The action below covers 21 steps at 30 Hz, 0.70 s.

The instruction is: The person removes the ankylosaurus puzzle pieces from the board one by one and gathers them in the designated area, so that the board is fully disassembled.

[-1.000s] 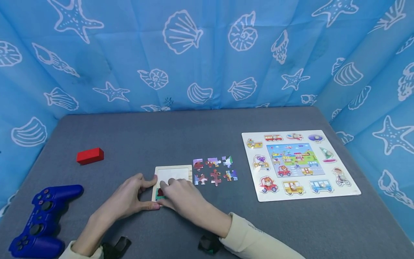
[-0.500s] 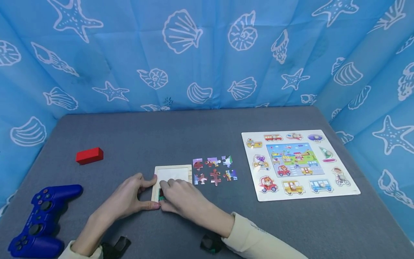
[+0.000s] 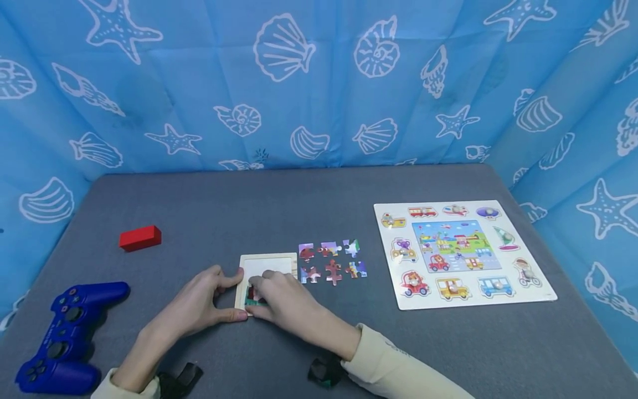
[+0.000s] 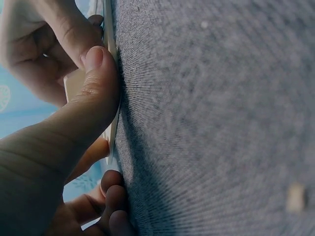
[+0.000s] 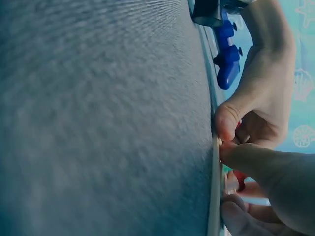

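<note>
A small wooden puzzle tray [image 3: 269,256] with a pale bottom lies on the grey table. My left hand [image 3: 201,302] grips its left side, the thumb at the front left corner and the forefinger farther back on the edge. At the tray's front left, my right hand [image 3: 284,299] pinches a red and green puzzle piece [image 3: 255,298] between thumb and fingers; the fingers partly cover it. In the right wrist view, the piece's red part [image 5: 239,180] shows near the fingers. Several loose puzzle pieces [image 3: 333,270] lie in two rows just right of the tray.
A white peg puzzle board [image 3: 389,266] with vehicle pictures lies at the right. Left of the hands are a blue game controller [image 3: 75,332] and, farther back, a red block [image 3: 140,238]. A blue curtain [image 3: 329,83] with shell prints hangs behind the table.
The right fingers shift slightly over the front left of the tray, and more of the red and green piece shows. The left hand keeps its hold on the tray.
</note>
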{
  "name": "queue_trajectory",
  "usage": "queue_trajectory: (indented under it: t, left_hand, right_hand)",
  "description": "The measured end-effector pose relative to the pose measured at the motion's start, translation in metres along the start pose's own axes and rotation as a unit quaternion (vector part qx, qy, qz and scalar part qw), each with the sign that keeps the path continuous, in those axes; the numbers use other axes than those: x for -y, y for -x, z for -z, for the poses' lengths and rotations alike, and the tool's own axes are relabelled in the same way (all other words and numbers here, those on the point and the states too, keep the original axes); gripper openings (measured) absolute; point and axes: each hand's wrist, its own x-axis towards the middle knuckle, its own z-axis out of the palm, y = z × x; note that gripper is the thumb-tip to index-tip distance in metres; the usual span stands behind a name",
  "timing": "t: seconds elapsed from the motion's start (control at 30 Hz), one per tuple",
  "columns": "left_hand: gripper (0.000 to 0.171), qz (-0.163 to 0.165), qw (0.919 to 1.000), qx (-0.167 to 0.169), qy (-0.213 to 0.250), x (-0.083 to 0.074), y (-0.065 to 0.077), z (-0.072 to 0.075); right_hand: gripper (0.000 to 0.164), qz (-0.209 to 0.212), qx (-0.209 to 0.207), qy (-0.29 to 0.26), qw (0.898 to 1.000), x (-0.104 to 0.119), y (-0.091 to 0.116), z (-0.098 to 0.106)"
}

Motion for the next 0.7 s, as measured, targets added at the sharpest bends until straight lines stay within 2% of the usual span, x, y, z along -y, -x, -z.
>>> queue_trajectory:
  t: [0.17, 0.4, 0.7]
  left_hand:
    - [0.083, 0.000, 1.0000, 0.003, 0.005, -0.0005, -0.0009, -0.0003]
    - [0.084, 0.011, 0.9999, 0.009, 0.002, -0.0016, -0.0017, -0.0002]
    - [0.083, 0.004, 1.0000, 0.002, 0.004, 0.0002, -0.0010, -0.0007]
  right_hand:
    - [0.020, 0.015, 0.028, -0.013, 0.999, -0.0028, 0.0023, 0.0021]
    - [0.024, -0.011, 0.003, -0.020, 1.000, -0.0041, 0.0012, 0.0000]
    - [0.025, -0.018, 0.012, -0.010, 1.000, -0.0018, 0.0001, -0.0004]
